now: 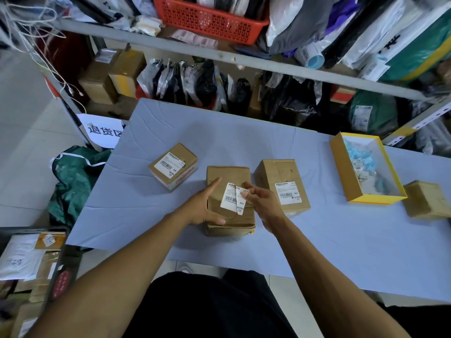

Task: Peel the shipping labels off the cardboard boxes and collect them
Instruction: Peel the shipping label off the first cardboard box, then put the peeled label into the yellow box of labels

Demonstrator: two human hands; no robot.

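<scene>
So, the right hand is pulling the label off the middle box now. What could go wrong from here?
The label already shows a crease or split down its middle, so it may tear and leave the barcode half stuck on the middle box.

The right hand pinches only the lifted edge, so the sticky side could fold onto itself.

The left hand rests open against the box's side; a hard pull might slide the box on the smooth table cover.

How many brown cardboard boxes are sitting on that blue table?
4: left box, middle box between the hands, another beside it, and one at the far right. None seem hidden.
</scene>
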